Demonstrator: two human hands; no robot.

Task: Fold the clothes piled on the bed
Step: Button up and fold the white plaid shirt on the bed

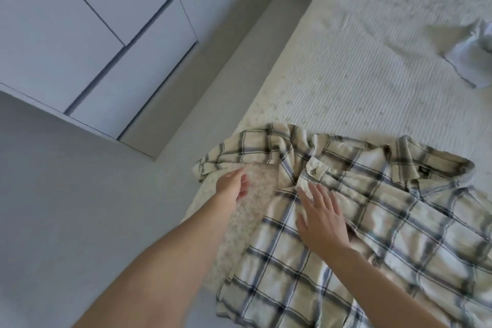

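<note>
Head view. Your plaid shirt [359, 221] lies spread front-up at the near corner of the bed [346, 74], collar toward the right, its hem running off the bottom of the frame. Your right hand [323, 224] rests flat on the shirt's front just below the chest pocket [315, 168], fingers spread and straight. Your left hand [233, 184] reaches to the bunched sleeve [239, 152] at the bed's edge; its fingertips sit at the sleeve's lower edge, but whether they pinch the cloth or only touch it cannot be told.

Progress, as a judgement: the shirt appears laid out and not yet folded, with the sleeve fold likely the step in hand. A pale blue garment [468, 53] lies crumpled well apart, toward the bed's right side, so at least one more piece remains.

Limits of the view: the blue garment is cut off by the right edge, no finished stack shows, and the rest of any pile lies outside the frame. The shirt's far sleeve is not visible.
</note>
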